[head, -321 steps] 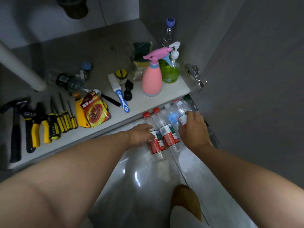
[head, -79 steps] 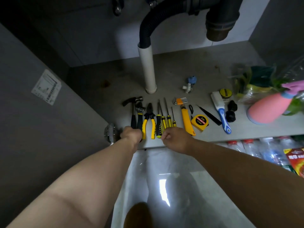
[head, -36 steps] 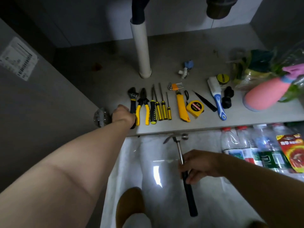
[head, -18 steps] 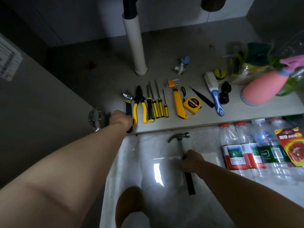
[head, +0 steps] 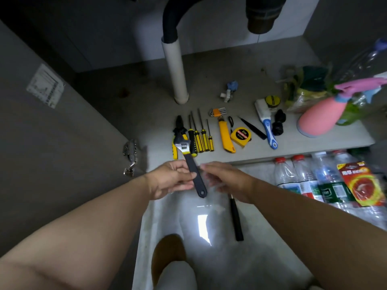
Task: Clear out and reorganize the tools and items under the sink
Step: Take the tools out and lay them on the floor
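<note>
My left hand [head: 171,177] grips the black handle of an adjustable wrench [head: 191,164], held in the air over the cabinet's front edge, jaws pointing away. My right hand [head: 226,180] is blurred, fingers apart, just right of the wrench handle and holding nothing. A hammer [head: 235,218] lies on the floor tiles below my right hand, its head hidden by the hand. On the cabinet floor [head: 146,114] lie yellow pliers [head: 174,143], several screwdrivers [head: 202,137], hex keys [head: 217,111], a yellow utility knife [head: 226,137] and a tape measure [head: 240,136].
A white drain pipe [head: 176,70] stands behind the tools. To the right lie a blue-handled brush [head: 267,124], a pink spray bottle [head: 322,116] and bagged sponges [head: 305,88]. Water bottles [head: 303,178] and a red packet [head: 362,183] lie on the floor tiles. A door hinge [head: 130,156] juts out at left.
My left hand lifted the wrench off the cabinet floor and drew it toward me. My right hand let go of the hammer on the floor and rose beside the wrench.
</note>
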Available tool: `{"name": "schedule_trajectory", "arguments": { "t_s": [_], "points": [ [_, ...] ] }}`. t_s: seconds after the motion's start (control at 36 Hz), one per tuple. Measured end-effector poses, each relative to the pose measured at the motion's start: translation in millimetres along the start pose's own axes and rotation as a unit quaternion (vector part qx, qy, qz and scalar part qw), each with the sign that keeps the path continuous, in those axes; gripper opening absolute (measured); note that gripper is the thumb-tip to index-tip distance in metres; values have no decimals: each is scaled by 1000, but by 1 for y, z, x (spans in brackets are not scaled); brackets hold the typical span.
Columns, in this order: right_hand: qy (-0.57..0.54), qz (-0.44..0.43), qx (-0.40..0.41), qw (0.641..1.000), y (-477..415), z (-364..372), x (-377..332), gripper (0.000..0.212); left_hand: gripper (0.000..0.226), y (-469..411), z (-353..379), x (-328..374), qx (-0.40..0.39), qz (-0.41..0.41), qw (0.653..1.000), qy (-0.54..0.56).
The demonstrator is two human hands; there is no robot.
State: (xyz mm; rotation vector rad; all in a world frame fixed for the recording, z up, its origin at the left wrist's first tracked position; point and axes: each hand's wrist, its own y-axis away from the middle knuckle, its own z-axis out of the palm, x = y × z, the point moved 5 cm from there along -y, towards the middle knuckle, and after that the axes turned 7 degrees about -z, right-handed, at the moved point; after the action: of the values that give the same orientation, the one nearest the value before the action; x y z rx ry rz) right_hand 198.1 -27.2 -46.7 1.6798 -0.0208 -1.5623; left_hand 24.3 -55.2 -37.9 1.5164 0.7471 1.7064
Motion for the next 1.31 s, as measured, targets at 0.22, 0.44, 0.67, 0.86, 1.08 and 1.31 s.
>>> {"name": "schedule_trajectory", "arguments": {
  "t_s": [0.22, 0.44, 0.67, 0.86, 1.08, 1.31],
  "points": [
    [-37, -49, 87, 994, 6, 1, 12, 14, 31, -3, 26, -6, -59, -63, 976, -201],
    [64, 59, 127, 988, 12, -9, 75, 22, 14, -27, -30, 28, 315, 119, 918, -207],
    [223, 124, 88, 963, -7, -8, 117, 26, 53, -53, -54, 45, 426, 44, 861, -276],
    [164, 178, 98, 965, -22, -12, 127, 17, 30, -70, -55, 53, 445, 50, 852, -270],
    [223, 174, 74, 956, -30, -10, 129, 21, 27, -69, -59, 48, 459, 33, 849, -259],
    [301, 75, 71, 948, -31, -2, 85, 22, 30, -64, -63, 28, 373, 53, 925, -51]
  ]
}}
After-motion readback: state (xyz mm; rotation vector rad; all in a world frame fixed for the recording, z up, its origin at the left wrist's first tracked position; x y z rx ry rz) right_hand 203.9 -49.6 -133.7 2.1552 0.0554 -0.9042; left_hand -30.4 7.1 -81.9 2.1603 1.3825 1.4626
